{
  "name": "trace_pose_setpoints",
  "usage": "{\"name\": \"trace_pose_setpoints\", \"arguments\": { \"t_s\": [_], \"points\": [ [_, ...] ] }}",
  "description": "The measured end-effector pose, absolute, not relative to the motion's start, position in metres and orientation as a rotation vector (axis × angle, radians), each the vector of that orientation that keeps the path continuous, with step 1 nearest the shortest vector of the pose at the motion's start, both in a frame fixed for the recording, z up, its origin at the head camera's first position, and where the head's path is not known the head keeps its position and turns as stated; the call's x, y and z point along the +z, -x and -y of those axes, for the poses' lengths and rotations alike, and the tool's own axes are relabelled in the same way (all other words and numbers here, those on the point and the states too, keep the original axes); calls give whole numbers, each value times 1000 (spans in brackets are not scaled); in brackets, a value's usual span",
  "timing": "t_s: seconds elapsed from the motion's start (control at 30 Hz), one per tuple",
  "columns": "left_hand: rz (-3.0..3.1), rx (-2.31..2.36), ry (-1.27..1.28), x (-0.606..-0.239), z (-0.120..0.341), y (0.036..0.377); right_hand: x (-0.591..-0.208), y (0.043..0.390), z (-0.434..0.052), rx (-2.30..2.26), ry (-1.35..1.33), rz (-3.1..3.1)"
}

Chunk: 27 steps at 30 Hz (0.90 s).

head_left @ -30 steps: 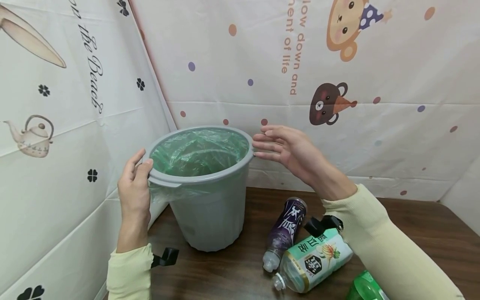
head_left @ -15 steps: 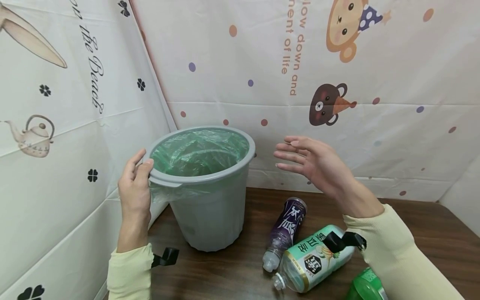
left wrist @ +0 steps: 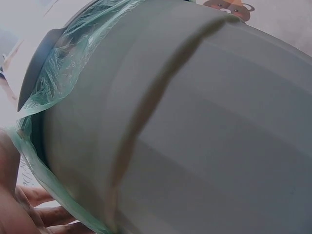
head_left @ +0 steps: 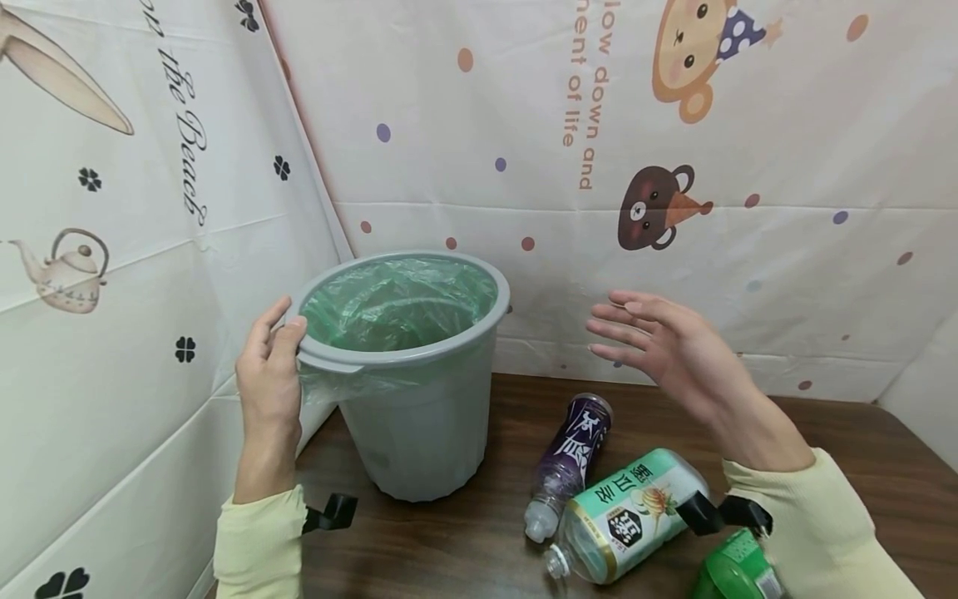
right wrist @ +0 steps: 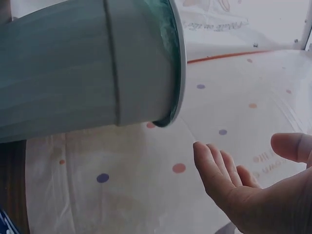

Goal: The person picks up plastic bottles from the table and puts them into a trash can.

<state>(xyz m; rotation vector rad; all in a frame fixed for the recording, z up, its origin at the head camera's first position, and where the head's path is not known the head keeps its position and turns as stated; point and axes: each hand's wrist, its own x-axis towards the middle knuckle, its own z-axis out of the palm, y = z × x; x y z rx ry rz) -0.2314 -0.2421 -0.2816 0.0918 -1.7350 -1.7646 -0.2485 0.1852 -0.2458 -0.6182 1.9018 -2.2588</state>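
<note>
A grey plastic trash bin (head_left: 419, 424) stands upright on the table, lined with a thin green garbage bag (head_left: 404, 304). Folded over the rim, part of the bag (left wrist: 63, 73) hangs down outside the bin in the left wrist view. My left hand (head_left: 268, 387) holds the bin's left rim, with the thumb on the near side; some of its fingers show behind the bag in the left wrist view. To the right of the bin, my right hand (head_left: 677, 353) hangs in the air, touching nothing, its fingers extended and thumb apart.
A purple-labelled bottle (head_left: 572, 449) lies right of the bin on the brown wooden table (head_left: 449, 549). Beside it lies a larger bottle with a green and white label (head_left: 629, 516). A green bottle (head_left: 733, 570) is partly cut off at the bottom. Printed curtains (head_left: 419, 183) enclose the back and left.
My right hand has moved from beside the bin's right rim to the right and slightly down, away from it. The left hand and the bin have stayed put.
</note>
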Motion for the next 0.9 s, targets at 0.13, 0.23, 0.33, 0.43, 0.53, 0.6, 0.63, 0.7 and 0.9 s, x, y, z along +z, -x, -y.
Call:
{"name": "trace_pose_setpoints", "arguments": {
  "t_s": [0.13, 0.23, 0.33, 0.43, 0.53, 0.6, 0.63, 0.7, 0.9],
  "points": [
    [1740, -1763, -97, -282, 242, 231, -255, 247, -200, -2272, 613, -1873],
    [1741, -1759, -100, -282, 242, 231, -262, 245, -211, -2288, 590, -1853],
    [1740, -1758, -97, -282, 242, 231, -270, 244, -223, -2325, 577, -1770],
    [1742, -1757, -96, -282, 243, 231, -278, 241, -234, -2385, 598, -1600],
    [1740, -1762, -92, -281, 243, 231, -286, 238, -245, -2439, 620, -1424],
    [1738, -1765, -91, -281, 243, 231, -290, 236, -250, -2466, 623, -1345],
    [1738, -1765, -92, -281, 243, 231, -292, 235, -252, -2481, 619, -1308],
    [1736, -1768, -95, -281, 243, 231, -295, 234, -257, -2500, 611, -1233],
    [1737, -1770, -98, -282, 243, 231, -305, 229, -272, -2532, 615, -1039]
  ]
}}
